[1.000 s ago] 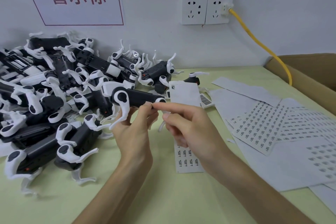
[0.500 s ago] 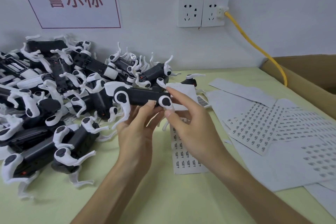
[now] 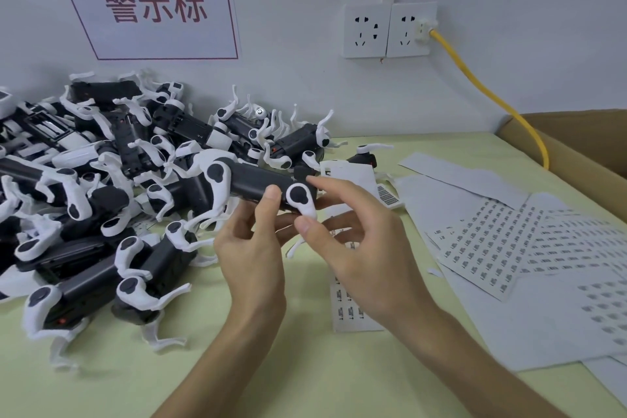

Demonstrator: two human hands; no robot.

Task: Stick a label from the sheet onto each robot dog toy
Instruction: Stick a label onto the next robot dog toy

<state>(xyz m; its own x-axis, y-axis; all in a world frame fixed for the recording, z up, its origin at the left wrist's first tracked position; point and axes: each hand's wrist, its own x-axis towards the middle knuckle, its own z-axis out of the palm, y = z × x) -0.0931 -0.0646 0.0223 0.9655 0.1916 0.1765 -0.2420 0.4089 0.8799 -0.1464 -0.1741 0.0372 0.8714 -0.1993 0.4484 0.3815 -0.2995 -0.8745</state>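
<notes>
Two hands on one robot dog toy [image 3: 258,181], left hand [image 3: 251,248] gripping its body, right hand [image 3: 359,248] pinching its white leg [image 3: 302,202], fingers curled.

R hand [image 3: 359,248] thumb shifted onto toy [image 3: 258,185] rear leg.

Both forearms are bare from the lower edge of the view up to the wrists, with no sleeve showing. The left hand [image 3: 252,254] wears no glove, ring, or watch. The right hand [image 3: 368,248] is likewise bare, with nothing on its wrist or fingers. The fingernails visible on both hands are short, plain and unpainted.
</notes>
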